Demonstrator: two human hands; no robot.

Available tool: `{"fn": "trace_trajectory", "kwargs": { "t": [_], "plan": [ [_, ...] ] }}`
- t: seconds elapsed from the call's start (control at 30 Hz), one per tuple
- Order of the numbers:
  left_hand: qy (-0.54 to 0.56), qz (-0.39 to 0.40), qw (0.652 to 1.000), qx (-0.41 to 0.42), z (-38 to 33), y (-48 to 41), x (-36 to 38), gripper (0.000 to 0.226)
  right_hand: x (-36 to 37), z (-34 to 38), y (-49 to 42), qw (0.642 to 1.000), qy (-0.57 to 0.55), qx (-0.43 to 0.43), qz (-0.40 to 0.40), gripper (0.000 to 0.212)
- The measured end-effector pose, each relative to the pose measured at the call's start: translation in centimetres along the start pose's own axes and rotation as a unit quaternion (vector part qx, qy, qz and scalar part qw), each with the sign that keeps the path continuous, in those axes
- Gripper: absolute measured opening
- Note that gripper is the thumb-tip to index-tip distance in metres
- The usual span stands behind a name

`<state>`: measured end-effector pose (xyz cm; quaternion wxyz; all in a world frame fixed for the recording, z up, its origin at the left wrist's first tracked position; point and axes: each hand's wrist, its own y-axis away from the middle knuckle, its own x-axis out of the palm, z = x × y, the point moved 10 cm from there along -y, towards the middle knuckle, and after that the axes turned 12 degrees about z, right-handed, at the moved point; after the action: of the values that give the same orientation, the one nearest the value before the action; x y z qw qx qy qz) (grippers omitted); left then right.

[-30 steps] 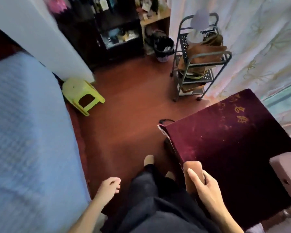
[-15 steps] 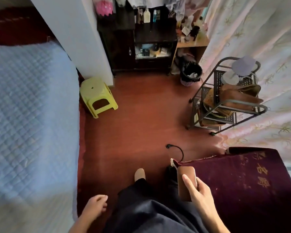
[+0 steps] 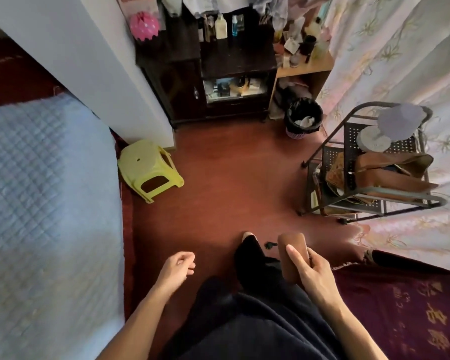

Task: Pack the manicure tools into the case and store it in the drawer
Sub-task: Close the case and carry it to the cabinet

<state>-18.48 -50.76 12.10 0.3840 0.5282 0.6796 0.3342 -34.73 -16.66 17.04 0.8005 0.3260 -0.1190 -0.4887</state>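
There, the blue quilted bed (image 3: pixel 37 203) filled your left side, the red floor (image 3: pixel 231 178) ran beside it, and the maroon cloth (image 3: pixel 413 307) covered the lower right. Your right hand (image 3: pixel 315 276) gripped the brown case (image 3: pixel 292 242), thumb along its face and fingers curled round its side, above the floor just off the cloth's left edge. Your left hand (image 3: pixel 177 268) hung loosely curled, holding nothing.

the bed (image 3: pixel 37 203) lies along the floor's (image 3: pixel 231 178) left edge, with the stool (image 3: pixel 148 170) just beside it. the cabinet (image 3: pixel 218 74) stands at the far edge, the bin (image 3: pixel 303 118) just right of it. the cart (image 3: pixel 369 172) stands at the right edge, before the curtain (image 3: pixel 387 61). the covered table (image 3: pixel 400 307) fills the near right corner. the case (image 3: pixel 294 255), held in the right hand (image 3: pixel 315 279), is just left of the table; the left hand (image 3: pixel 177 268) is further left.
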Motion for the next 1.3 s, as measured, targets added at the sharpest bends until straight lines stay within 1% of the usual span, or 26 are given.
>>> {"fn": "trace_trajectory", "kwargs": {
  "t": [0.07,0.2,0.37,0.47,0.6,0.7,0.77,0.9,1.03,1.17,1.23,1.3],
  "plan": [
    [-0.003,-0.008,1.0,-0.024,-0.4,-0.7,-0.4,0.02,-1.0,2.6,-2.9,1.0,0.0,-0.003,0.009,0.041],
    [0.018,-0.034,0.997,-0.067,-0.3,-1.4,-2.0,0.018,-1.9,7.5,-8.0,0.999,-0.005,-0.007,0.031,0.033],
    [-0.002,-0.038,0.992,-0.12,-1.2,-2.6,-3.5,0.018,-2.8,12.7,-13.8,0.999,-0.003,-0.011,0.037,0.03],
    [-0.001,-0.033,0.99,-0.136,-3.5,-5.1,-4.9,0.02,-3.2,15.4,-17.2,0.999,0.007,-0.002,0.032,0.029],
    [-0.008,-0.027,0.992,-0.126,-9.9,-10.6,-7.7,0.02,-3.9,18.9,-21.5,1.0,-0.002,0.007,0.007,0.027],
    [-0.013,0.003,0.994,-0.108,-16.8,-14.9,-8.6,0.021,-4.5,22.3,-23.7,1.0,0.005,-0.006,-0.011,0.027],
    [-0.038,0.014,0.995,-0.092,-21.7,-18.2,-9.4,0.019,-4.7,23.9,-25.4,1.0,0.005,-0.005,-0.012,0.027],
    [-0.071,0.027,0.997,-0.026,-33.3,-23.1,-9.8,0.013,-5.2,27.5,-29.1,1.0,0.0,-0.008,-0.009,0.027],
    [-0.039,0.027,0.998,0.033,-42.6,-26.7,-9.2,0.014,-6.6,30.9,-33.8,1.0,-0.004,-0.017,-0.011,0.031],
    [-0.032,0.013,0.999,0.026,-47.1,-28.9,-9.4,0.017,-8.8,33.8,-39.5,1.0,0.001,-0.011,0.003,0.03],
    [-0.035,0.011,0.999,0.007,-47.2,-29.4,-9.4,0.02,-9.7,35.6,-42.0,1.0,0.007,-0.01,0.007,0.03],
    [-0.05,0.015,0.998,-0.027,-46.8,-29.7,-9.6,0.017,-10.4,37.1,-44.1,1.0,0.008,-0.002,0.012,0.031]
  ]
}}
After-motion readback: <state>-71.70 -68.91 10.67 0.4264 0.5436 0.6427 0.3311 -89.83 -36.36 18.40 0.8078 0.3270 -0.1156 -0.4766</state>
